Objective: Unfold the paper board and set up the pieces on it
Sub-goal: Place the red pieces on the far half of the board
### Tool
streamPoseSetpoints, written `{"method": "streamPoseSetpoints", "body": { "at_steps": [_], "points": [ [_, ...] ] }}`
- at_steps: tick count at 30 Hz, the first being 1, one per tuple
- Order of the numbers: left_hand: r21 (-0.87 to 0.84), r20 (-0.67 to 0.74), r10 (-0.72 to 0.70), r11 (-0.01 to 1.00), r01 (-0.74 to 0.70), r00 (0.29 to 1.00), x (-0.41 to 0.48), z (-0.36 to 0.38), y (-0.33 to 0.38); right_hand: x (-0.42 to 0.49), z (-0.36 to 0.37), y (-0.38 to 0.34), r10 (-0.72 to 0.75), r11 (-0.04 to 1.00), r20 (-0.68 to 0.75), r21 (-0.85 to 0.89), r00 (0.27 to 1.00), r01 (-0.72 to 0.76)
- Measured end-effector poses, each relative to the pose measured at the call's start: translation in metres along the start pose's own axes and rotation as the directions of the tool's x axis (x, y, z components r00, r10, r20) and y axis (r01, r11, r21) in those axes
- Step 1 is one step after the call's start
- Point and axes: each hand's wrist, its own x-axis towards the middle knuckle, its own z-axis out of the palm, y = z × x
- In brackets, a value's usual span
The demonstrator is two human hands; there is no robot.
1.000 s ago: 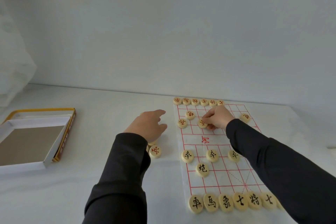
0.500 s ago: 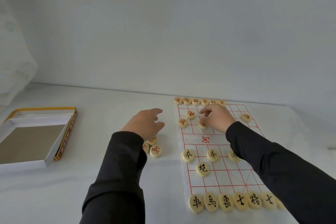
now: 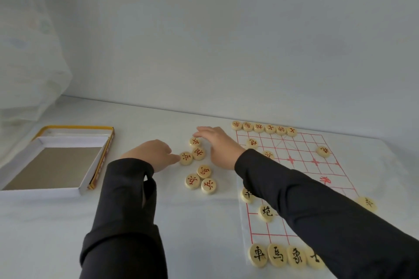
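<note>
A white paper board with a red grid (image 3: 301, 149) is laid flat on the right part of the white bench (image 3: 56, 233). Six loose round wooden pieces with red characters (image 3: 204, 171) are clustered on the bench just left of the board, off the grid. Both hands are placed at this cluster, apart from each other, with the far three pieces between them.

The left hand (image 3: 154, 154) is reached in from the left with fingers loosely curled. One fingertip touches the leftmost loose piece (image 3: 186, 158); whether that piece is pinched cannot be told. The right hand (image 3: 223, 147) is held beyond the board's left edge, fingers fairly straight and spread over the farthest loose piece (image 3: 195, 142). Contact there cannot be told, and nothing is gripped. The board's middle is covered by the black right sleeve (image 3: 317, 210).

A row of six red-character pieces (image 3: 264, 128) is lined along the board's far edge. A row of black-character pieces (image 3: 285, 256) is set on the near edge, partly hidden by the sleeve. A black-character piece (image 3: 267, 212) is seen on the grid just left of the sleeve.

An open white cardboard box with a yellow rim (image 3: 56, 161) is set at the bench's left, well apart from the hands.
</note>
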Motion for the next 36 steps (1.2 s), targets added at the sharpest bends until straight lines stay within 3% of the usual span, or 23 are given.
{"method": "streamPoseSetpoints", "body": {
  "at_steps": [6,11,14,17,20,26,31,36],
  "points": [
    [-0.158,0.011,0.027,0.987,-0.025,1.0,0.011,0.009,-0.004,0.002,0.006,-0.002,0.061,0.996,0.149,0.062,0.987,-0.071],
    [-0.094,-0.016,0.078,0.992,-0.079,0.997,0.014,0.012,0.003,-0.019,0.0,0.004,0.025,0.985,0.145,0.166,0.989,-0.049],
    [-0.073,-0.019,0.1,0.992,-0.101,0.995,0.014,0.015,0.005,-0.031,0.004,0.003,0.038,0.996,0.248,0.073,0.968,-0.057],
    [-0.08,-0.027,0.105,0.991,-0.107,0.994,0.014,0.017,0.006,-0.042,0.012,0.004,-0.007,0.99,0.355,-0.128,0.935,0.056],
    [-0.07,-0.03,0.113,0.991,-0.115,0.993,0.016,0.018,0.007,-0.041,0.015,0.008,-0.014,0.977,0.321,-0.196,0.947,0.081],
    [-0.086,-0.02,0.112,0.99,-0.113,0.994,0.018,0.02,0.008,-0.026,0.005,0.005,0.032,0.999,0.202,0.025,0.979,-0.038],
    [-0.098,-0.03,0.088,0.991,-0.091,0.996,0.021,0.02,0.011,0.0,-0.008,0.002,0.128,0.992,0.035,-0.005,0.991,-0.128],
    [-0.167,-0.055,0.066,0.983,-0.074,0.996,0.022,0.02,0.01,0.019,0.002,-0.002,0.248,0.966,0.089,-0.102,0.965,-0.239]
  ]
}}
